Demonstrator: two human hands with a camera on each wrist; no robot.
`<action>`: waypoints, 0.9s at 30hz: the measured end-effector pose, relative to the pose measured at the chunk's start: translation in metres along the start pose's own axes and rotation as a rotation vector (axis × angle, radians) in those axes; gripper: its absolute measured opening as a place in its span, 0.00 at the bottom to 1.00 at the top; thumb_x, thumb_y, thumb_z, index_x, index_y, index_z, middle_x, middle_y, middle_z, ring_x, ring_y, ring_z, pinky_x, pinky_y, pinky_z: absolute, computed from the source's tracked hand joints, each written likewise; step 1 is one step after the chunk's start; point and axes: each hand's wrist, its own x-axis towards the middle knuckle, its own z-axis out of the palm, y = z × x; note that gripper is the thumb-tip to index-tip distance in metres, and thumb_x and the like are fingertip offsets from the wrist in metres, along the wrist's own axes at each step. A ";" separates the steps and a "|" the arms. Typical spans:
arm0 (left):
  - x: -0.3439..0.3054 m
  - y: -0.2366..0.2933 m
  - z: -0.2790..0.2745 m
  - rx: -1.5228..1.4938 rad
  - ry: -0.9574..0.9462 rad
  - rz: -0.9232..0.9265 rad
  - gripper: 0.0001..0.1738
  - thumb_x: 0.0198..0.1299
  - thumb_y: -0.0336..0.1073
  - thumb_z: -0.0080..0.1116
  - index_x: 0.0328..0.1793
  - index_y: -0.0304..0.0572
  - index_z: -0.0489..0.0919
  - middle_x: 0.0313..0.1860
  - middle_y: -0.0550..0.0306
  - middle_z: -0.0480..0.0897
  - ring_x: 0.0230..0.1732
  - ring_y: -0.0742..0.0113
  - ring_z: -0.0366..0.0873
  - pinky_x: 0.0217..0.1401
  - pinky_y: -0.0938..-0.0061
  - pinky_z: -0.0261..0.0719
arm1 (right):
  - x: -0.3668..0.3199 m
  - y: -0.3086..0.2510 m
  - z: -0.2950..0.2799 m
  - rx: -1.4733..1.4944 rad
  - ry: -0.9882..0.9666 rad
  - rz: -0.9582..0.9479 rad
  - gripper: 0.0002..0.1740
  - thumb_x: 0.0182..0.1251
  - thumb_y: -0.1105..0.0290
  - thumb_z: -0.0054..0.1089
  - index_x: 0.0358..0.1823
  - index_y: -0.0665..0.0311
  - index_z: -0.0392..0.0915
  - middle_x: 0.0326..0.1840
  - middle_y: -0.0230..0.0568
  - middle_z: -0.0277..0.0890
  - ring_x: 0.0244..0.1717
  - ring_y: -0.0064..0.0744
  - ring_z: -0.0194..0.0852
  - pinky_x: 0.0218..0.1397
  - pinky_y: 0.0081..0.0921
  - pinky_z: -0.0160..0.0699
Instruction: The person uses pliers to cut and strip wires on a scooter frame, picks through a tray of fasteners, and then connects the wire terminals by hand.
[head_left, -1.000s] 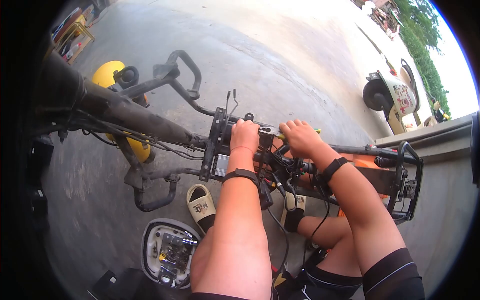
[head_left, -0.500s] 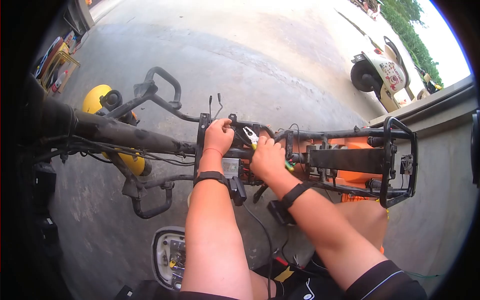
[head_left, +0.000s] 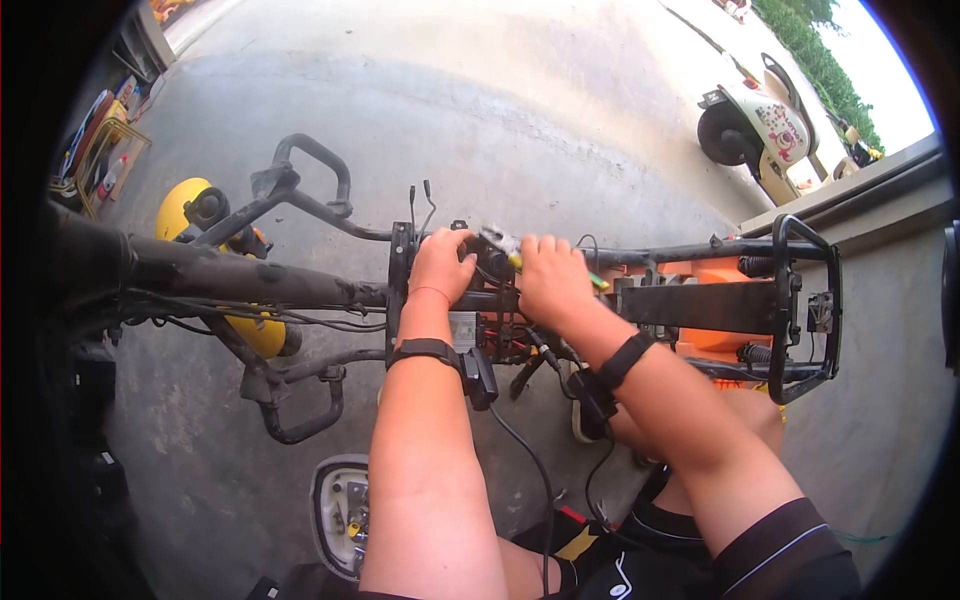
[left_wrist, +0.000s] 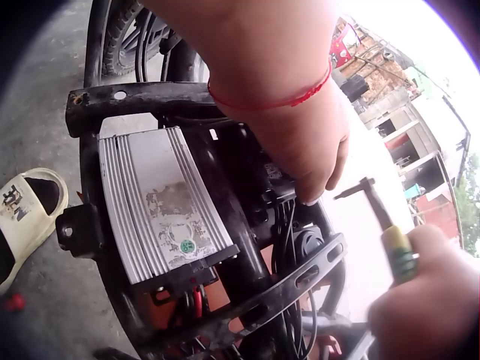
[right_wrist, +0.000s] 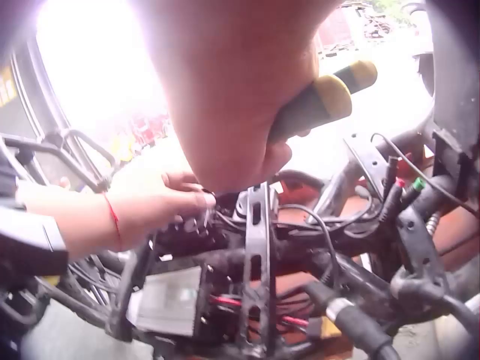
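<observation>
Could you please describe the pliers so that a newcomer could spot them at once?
Find the black tubular vehicle frame stretching across the head view, then the right hand above its middle. The pliers are in that hand's grip, their metal head pointing towards the left hand. Their yellow-and-green handles set them apart from the black frame beneath.

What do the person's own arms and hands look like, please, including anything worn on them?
The left hand and right hand wear no gloves. A thin red cord circles the left wrist. Each forearm wears a black strap with a small black device, from which a black cable runs. A black sleeve with a thin pale line shows on the right upper arm.
</observation>
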 end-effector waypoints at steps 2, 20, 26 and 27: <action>0.001 0.002 -0.004 0.006 -0.024 -0.015 0.18 0.52 0.34 0.71 0.51 0.47 0.85 0.39 0.53 0.81 0.42 0.55 0.81 0.49 0.63 0.81 | 0.003 0.005 -0.021 0.164 0.020 0.077 0.21 0.58 0.70 0.58 0.53 0.67 0.68 0.47 0.52 0.74 0.50 0.53 0.74 0.51 0.48 0.72; -0.011 0.043 0.002 0.267 -0.230 0.098 0.29 0.48 0.35 0.74 0.59 0.44 0.80 0.56 0.52 0.82 0.59 0.51 0.76 0.65 0.63 0.76 | -0.159 0.056 -0.180 0.848 -0.095 0.182 0.36 0.53 0.79 0.56 0.67 0.70 0.60 0.59 0.62 0.68 0.63 0.65 0.66 0.66 0.50 0.67; -0.012 0.054 0.003 0.292 -0.246 0.129 0.33 0.46 0.34 0.74 0.62 0.42 0.79 0.53 0.47 0.83 0.56 0.46 0.77 0.66 0.62 0.75 | -0.146 0.073 -0.185 0.968 -0.082 0.153 0.34 0.53 0.79 0.56 0.65 0.70 0.60 0.56 0.62 0.69 0.60 0.66 0.67 0.63 0.51 0.68; -0.014 0.052 0.004 0.303 -0.257 0.127 0.33 0.46 0.34 0.74 0.62 0.42 0.79 0.53 0.47 0.83 0.56 0.46 0.77 0.66 0.62 0.75 | -0.144 0.076 -0.187 1.001 -0.102 0.151 0.33 0.53 0.79 0.56 0.64 0.70 0.61 0.55 0.62 0.70 0.59 0.66 0.67 0.61 0.51 0.68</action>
